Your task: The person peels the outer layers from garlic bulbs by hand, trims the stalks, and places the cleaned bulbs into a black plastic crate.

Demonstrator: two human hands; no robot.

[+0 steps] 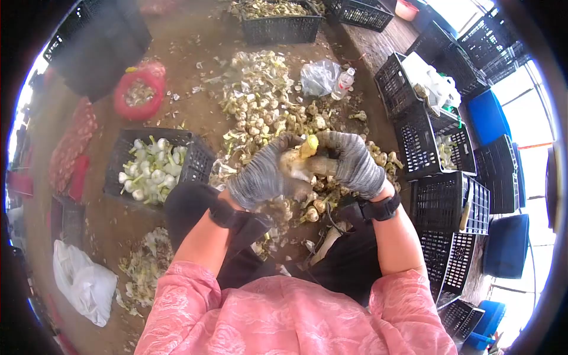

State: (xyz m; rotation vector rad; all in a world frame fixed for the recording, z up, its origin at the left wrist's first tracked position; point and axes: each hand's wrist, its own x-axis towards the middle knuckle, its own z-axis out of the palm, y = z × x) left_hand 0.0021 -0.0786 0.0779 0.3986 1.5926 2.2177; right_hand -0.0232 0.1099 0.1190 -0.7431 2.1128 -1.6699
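Both hands wear grey gloves and meet in the middle of the view, above a heap of garlic bulbs (254, 112). My left hand (263, 171) is closed round a garlic bulb (297, 163) whose cut yellowish stem points up. On its other side my right hand (352, 163) has its fingers wrapped against the same bulb. The lower part of the bulb is blurred and partly covered by the fingers. To the left, a black crate (198, 160) holds cleaned white garlic bulbs (155, 171).
Black crates (435, 142) are stacked along the right. A plastic bottle (343, 83) and clear bag (319, 78) lie beyond the heap. Left are a red net bag (139, 94), a white bag (83, 281) and peelings (148, 266). Another crate (281, 29) stands at the top.
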